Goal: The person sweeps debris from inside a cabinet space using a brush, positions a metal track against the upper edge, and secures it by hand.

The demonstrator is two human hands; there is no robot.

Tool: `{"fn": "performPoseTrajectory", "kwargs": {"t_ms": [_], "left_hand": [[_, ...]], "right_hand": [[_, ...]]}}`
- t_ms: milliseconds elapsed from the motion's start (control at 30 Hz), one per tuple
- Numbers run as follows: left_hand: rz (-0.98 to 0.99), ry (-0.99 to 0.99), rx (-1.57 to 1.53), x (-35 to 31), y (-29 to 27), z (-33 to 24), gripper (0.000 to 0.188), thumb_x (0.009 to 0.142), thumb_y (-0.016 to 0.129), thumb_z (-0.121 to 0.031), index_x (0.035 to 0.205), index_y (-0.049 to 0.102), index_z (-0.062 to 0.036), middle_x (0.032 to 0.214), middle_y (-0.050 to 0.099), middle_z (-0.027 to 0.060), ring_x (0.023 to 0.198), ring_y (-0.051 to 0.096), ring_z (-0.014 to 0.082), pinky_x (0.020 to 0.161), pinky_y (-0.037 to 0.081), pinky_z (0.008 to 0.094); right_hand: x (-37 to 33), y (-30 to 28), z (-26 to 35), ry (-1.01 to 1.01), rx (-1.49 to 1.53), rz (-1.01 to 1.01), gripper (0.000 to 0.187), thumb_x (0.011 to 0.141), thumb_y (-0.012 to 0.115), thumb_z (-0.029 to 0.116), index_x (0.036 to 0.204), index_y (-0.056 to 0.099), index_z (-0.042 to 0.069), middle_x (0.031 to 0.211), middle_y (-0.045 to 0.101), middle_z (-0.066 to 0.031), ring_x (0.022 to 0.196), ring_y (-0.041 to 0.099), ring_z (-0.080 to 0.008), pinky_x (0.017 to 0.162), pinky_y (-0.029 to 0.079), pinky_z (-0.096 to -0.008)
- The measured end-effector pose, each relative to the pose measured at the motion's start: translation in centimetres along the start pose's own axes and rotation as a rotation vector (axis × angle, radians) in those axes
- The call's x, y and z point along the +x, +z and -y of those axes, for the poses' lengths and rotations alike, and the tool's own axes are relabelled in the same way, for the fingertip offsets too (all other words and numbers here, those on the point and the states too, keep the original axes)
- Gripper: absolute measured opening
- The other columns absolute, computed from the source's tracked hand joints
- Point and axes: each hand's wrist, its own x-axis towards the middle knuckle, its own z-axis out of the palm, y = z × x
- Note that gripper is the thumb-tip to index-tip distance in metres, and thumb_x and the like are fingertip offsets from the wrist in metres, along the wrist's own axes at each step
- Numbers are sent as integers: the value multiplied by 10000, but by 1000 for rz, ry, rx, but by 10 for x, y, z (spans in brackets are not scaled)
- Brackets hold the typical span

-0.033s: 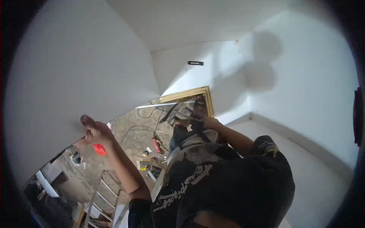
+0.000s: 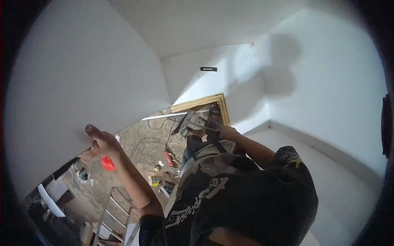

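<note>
My left hand (image 2: 102, 143) grips the lower edge of a large white panel (image 2: 82, 78), its thumb resting on the panel's face. The fingers behind that edge are mostly hidden. Close to my waist, my right hand (image 2: 229, 133) is closed, next to a dark shape (image 2: 213, 123) in front of my legs. What it holds, if anything, I cannot make out. A pale cloth (image 2: 211, 151) hangs at my waist.
A light wooden frame (image 2: 225, 110) borders an opening to the floor far below. Down there lie a red power tool (image 2: 168, 158), cables, a red bag (image 2: 108, 163) and a metal ladder (image 2: 111, 217). White walls surround me; a black slotted piece (image 2: 208, 69) is on one.
The whole view has shifted slightly. My left hand stays on the panel edge, and my right hand stays near my waist.
</note>
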Motion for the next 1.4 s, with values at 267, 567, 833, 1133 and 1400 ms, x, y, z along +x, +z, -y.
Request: {"fn": "performPoseTrajectory", "kwargs": {"t_ms": [267, 567, 833, 1133, 1400], "left_hand": [[-118, -128, -281, 0, 9, 9, 552, 859, 673, -305, 1146, 403, 82, 1027, 549, 176, 927, 552, 225, 754, 485, 340], [-58, -311, 195, -10, -49, 72, 468, 875, 639, -351, 1088, 499, 41, 956, 594, 114, 846, 552, 193, 696, 473, 347], [-13, -130, 324, -14, -21, 27, 444, 875, 639, -353, 1039, 524, 43, 928, 598, 112, 822, 555, 191, 687, 475, 349], [-2, -93, 266, -19, 2, 11, 425, 875, 639, -354, 989, 549, 45, 899, 601, 110, 797, 558, 189, 679, 478, 352], [-50, -7, 163, -13, 13, 10, 412, 875, 639, -356, 935, 576, 47, 868, 605, 107, 771, 561, 187, 670, 480, 354]], "right_hand": [[80, -75, -104, 33, -297, -479, 252, 845, 476, 200, 1009, 639, 100, 748, 655, -134, 688, 658, -312, 633, 534, -459], [177, -223, -340, 656, -86, -561, 329, 930, 398, 268, 999, 668, 94, 1007, 676, -98, 931, 653, -293, 791, 521, -427], [131, -210, -450, 780, 123, -349, 372, 949, 362, 255, 1273, 484, 122, 1177, 589, -166, 1093, 570, -339, 926, 455, -484], [-84, 59, -365, 891, 321, -141, 398, 888, 385, 159, 1245, 470, 5, 1092, 590, -232, 1055, 565, -398, 894, 467, -493], [-148, 32, -338, 1162, 746, -64, 347, 867, 426, 135, 1183, 555, 73, 893, 649, -177, 733, 666, -291, 624, 569, -408]]}}
